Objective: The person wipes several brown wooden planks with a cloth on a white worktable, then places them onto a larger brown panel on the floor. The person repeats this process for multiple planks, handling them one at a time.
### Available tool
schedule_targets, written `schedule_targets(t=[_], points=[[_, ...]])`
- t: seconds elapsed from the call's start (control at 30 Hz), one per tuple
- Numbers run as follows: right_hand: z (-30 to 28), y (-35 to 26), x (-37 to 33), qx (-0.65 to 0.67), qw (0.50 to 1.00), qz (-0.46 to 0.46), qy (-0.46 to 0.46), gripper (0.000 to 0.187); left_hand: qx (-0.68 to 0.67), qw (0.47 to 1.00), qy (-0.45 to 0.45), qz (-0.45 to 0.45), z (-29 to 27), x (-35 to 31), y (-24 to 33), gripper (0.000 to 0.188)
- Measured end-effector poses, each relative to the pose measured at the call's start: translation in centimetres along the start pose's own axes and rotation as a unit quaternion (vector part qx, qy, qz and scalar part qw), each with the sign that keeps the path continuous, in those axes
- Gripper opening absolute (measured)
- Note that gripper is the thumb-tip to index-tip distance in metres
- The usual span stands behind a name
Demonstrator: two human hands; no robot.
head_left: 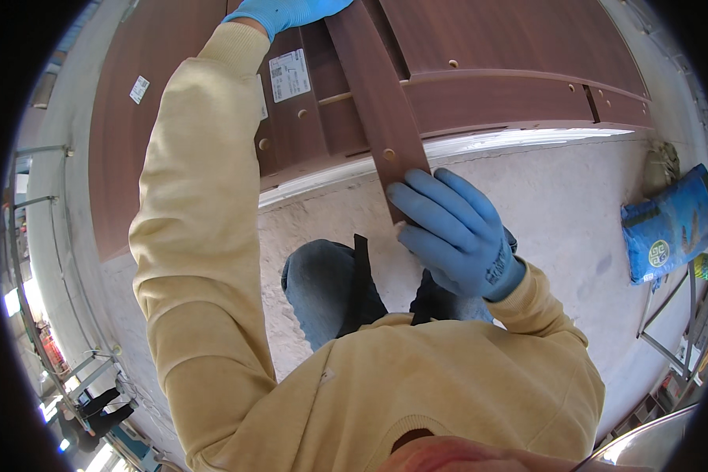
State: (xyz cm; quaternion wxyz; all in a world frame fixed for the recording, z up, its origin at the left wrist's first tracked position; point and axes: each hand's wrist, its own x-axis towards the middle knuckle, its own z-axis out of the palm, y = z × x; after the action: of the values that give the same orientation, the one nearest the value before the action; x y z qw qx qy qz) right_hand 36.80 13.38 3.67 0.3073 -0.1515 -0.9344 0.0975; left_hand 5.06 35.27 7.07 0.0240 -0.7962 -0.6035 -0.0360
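Note:
A long, narrow brown wooden board (374,94) with a round hole near its close end lies slantwise over other brown panels. My right hand (460,232), in a blue glove, grips that close end, fingers along its edge. My left hand (287,12), also gloved in blue, reaches to the top edge of the view beside the far part of the board. Its fingers are mostly cut off, so I cannot tell whether it holds the board. Beneath lie stacked brown panels (511,102) with drilled holes, one carrying a white label (289,75).
A large brown panel (134,157) with a small label lies at left. A blue printed sack (669,228) rests at right on a metal frame (669,338). Metal racks (43,197) stand along the left side. My knees are just below the stack, above a pale concrete floor (558,212).

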Motion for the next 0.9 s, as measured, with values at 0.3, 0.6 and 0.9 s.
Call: schedule_targets(t=[0.3, 0.6, 0.9], points=[[4.2, 2.6, 3.6, -0.050, 0.990, 0.077, 0.107, 0.043, 0.040, 0.999, 0.013, -0.018, 1.8, 2.9, -6.1, 0.063], [5.4, 4.7, 5.3, -0.117, 0.983, 0.104, 0.098, 0.045, 0.052, 0.998, 0.043, -0.011, 1.4, 3.4, -5.4, 0.057], [5.9, 5.1, 6.2, -0.119, 0.981, 0.105, 0.109, 0.043, 0.028, 0.999, 0.042, -0.013, 1.2, 2.8, -5.6, 0.060]])
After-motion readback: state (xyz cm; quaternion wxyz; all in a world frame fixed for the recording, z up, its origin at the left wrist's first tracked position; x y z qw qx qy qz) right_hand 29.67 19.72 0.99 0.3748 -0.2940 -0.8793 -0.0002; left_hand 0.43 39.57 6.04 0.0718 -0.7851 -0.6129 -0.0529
